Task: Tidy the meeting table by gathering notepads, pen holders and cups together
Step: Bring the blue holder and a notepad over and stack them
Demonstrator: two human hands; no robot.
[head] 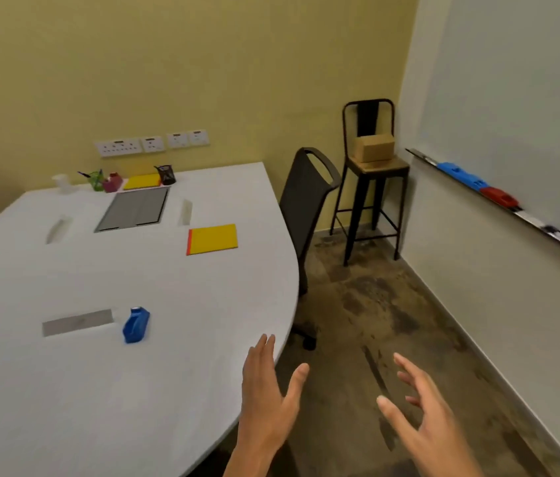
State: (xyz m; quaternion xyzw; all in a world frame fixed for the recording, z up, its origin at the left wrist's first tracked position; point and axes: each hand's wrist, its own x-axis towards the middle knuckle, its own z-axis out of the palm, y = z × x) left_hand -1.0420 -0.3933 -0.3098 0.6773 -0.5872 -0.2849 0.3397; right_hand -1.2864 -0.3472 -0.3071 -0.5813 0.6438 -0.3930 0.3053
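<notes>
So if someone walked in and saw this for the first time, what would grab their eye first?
Probably the yellow notepad lying alone near the right edge of the white table, and the blue holder tipped on its side closer to the person. Next, the two empty open hands, left hand over the table edge and right hand over the floor. At the far end by the wall sits a cluster: second notepad, pen holders and a white cup.

Left hand and right hand bare, forearms unsleeved, nothing worn
</notes>
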